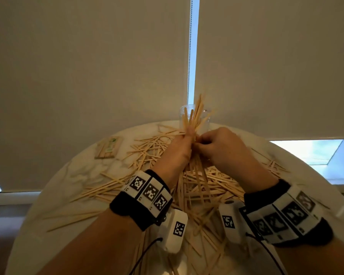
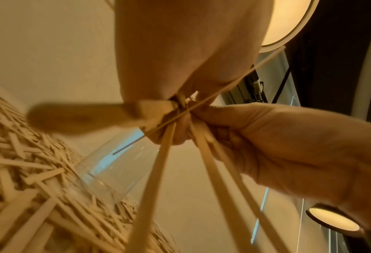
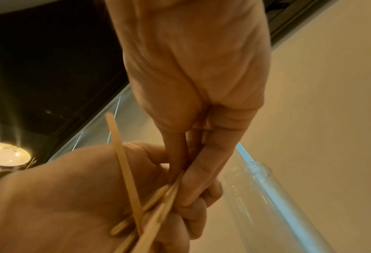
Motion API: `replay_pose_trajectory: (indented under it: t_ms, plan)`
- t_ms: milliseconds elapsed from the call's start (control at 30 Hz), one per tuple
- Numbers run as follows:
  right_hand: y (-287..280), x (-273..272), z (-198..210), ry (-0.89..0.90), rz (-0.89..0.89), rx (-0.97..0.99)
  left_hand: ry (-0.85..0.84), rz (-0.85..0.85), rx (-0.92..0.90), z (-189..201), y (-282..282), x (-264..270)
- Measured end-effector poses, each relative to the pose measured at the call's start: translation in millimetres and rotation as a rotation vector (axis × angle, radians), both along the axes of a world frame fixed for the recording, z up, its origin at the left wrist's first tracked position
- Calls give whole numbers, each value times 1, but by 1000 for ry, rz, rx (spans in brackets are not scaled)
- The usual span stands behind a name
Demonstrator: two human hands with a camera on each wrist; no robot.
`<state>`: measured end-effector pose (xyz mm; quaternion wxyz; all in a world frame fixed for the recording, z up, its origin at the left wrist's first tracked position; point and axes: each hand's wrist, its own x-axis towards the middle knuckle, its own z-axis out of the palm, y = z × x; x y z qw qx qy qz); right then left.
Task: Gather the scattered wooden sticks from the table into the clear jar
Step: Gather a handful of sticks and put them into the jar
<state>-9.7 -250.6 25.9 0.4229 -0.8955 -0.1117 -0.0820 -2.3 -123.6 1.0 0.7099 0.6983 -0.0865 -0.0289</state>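
Both hands meet over the round table, just in front of the clear jar. My left hand grips a bundle of wooden sticks that fans upward across the jar and trails down towards the table. My right hand pinches the same bundle from the right, fingers curled. In the left wrist view the bundle crosses between the left hand and the right hand. The jar stands upright and looks empty. Loose sticks lie scattered over the tabletop.
A white marble-look table carries the stick pile, thickest under my wrists. A flat packet of sticks lies at the back left. Roller blinds and a bead chain hang close behind the jar.
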Motion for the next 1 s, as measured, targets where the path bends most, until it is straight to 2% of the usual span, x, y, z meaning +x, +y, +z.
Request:
replay_pose_trajectory:
  t_ms: [67, 167, 367, 467, 600, 667, 833, 933, 1000]
  plan:
    - [2, 4, -2, -19, -3, -75, -4, 19, 35, -3, -1, 2]
    - [5, 5, -4, -2, 24, -136, 57, 120, -36, -11, 0, 11]
    - [-5, -3, 9, 114, 178, -194, 81, 279, -89, -15, -2, 26]
    - [-7, -6, 8, 147, 133, -276, 44, 338, -124, -16, -3, 34]
    - [6, -4, -2, -77, 86, -279, 19, 335, -144, -16, -1, 38]
    - [11, -4, -2, -190, 68, -285, 58, 334, -165, -12, 3, 35]
    - [14, -2, -2, -233, 68, -168, 114, 287, -146, -3, 7, 32]
    - [7, 2, 2, -158, 85, 12, 134, 244, -237, 2, 5, 27]
    - [2, 2, 4, -83, 92, 59, 126, 200, -259, 3, 4, 24]
